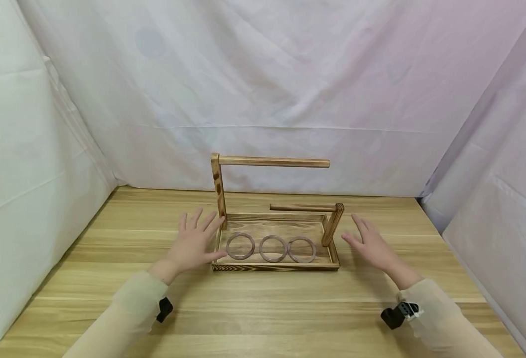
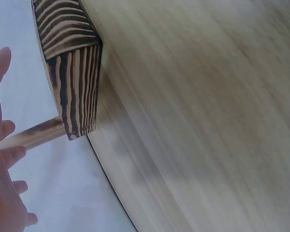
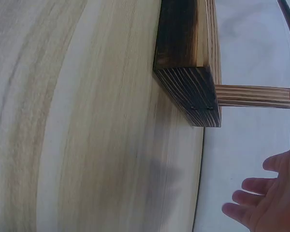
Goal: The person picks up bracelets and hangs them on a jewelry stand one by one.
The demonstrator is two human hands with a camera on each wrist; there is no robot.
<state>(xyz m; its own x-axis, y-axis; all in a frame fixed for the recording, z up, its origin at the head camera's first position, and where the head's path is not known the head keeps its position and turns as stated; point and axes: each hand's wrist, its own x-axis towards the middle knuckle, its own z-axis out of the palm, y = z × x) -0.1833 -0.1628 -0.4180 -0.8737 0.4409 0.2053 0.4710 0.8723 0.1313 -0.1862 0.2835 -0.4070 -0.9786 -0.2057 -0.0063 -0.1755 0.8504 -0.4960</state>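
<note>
A scorched-wood display stand sits on the table; its shallow tray (image 1: 275,267) carries a tall left post with a long upper bar (image 1: 272,161) and a short right post with a lower bar (image 1: 303,208). Three pale purple bangles, the left (image 1: 240,258), middle (image 1: 273,260) and right (image 1: 302,261), lie in a row inside the tray. My left hand (image 1: 193,246) has its fingers spread at the tray's left end, holding nothing; whether it touches the wood I cannot tell. Beside the short post (image 1: 333,226), my right hand (image 1: 375,251) is apart from the stand, fingers extended, holding nothing.
The wood-grain table (image 1: 263,313) extends in front of the stand and to both sides. A white cloth (image 1: 281,99) hangs behind the table's back edge, with more cloth at the left and right. Each sleeve has a black wrist device, such as the right one (image 1: 394,316).
</note>
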